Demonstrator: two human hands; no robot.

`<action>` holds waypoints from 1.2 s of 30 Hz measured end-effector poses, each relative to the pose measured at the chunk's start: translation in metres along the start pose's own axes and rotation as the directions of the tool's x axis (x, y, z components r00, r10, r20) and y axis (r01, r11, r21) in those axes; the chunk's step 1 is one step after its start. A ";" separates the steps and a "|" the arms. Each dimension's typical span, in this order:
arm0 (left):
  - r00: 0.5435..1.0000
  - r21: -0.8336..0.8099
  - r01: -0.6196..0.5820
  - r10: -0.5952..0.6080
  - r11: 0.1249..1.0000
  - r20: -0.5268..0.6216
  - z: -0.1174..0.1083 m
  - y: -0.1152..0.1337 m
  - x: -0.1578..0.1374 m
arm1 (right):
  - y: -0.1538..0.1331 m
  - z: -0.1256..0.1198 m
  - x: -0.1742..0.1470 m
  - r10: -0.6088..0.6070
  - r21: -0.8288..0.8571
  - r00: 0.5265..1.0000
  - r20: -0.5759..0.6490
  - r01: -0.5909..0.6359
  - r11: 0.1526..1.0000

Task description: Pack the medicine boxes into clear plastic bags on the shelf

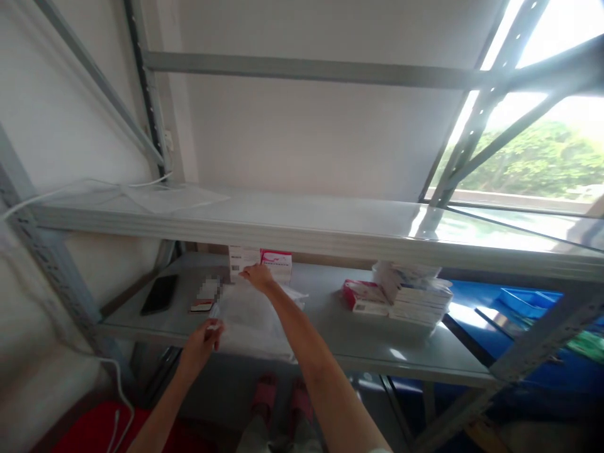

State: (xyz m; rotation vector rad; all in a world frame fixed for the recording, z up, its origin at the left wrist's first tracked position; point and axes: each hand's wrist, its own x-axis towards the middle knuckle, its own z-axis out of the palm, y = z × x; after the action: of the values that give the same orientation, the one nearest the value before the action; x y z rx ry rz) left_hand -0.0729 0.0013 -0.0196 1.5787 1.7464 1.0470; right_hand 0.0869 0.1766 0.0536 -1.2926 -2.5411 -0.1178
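On the lower shelf a clear plastic bag (255, 321) lies flat, its front edge at the shelf lip. My left hand (202, 343) is closed at the bag's left front corner, pinching the plastic. Reaching across the bag, my right hand (257, 277) has its fingers closed at the bag's far edge, in front of white boxes with pink printing (278, 267). What the right fingers grip, if anything, is too small to make out. A small stack of cards or a thin box (202, 306), partly blurred, is beside the bag, and a black phone (160, 294) lies farther left.
To the right on the same shelf lie a pink and white box (365, 297) and a plastic-wrapped stack of white boxes (419, 302). The upper shelf (302, 217) overhangs the back of the work area. A blue tray (526, 302) is at far right; a white cable (117, 371) hangs left.
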 end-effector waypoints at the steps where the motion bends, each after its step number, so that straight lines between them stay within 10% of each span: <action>1: 1.000 0.038 -0.020 0.021 0.999 -0.020 -0.006 -0.005 -0.001 | -0.008 0.008 0.009 -0.009 0.002 1.000 0.008 0.009 1.000; 11: 0.985 0.533 0.144 -0.070 0.834 -0.156 -0.017 -0.029 -0.015 | -0.049 0.065 0.040 0.018 0.007 0.999 0.049 -0.018 1.000; 22: 0.969 0.623 0.179 -0.026 0.761 -0.247 -0.001 -0.017 -0.017 | -0.020 0.067 0.012 0.031 0.064 0.990 -0.140 -0.022 0.998; 29: 0.874 0.642 0.211 0.151 0.737 -0.462 0.003 -0.010 -0.028 | -0.022 0.055 -0.020 0.089 0.105 0.977 -0.195 -0.069 0.992; 36: 0.840 0.640 -0.353 0.532 0.682 -0.104 0.026 0.010 -0.010 | -0.019 0.032 -0.084 0.178 0.177 0.971 -0.161 -0.149 0.973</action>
State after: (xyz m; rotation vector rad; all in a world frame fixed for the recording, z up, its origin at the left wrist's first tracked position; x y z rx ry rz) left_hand -0.0443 -0.0041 -0.0260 2.4697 2.0744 1.0237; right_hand 0.1116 0.1060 -0.0003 -1.3569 -2.2362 0.0119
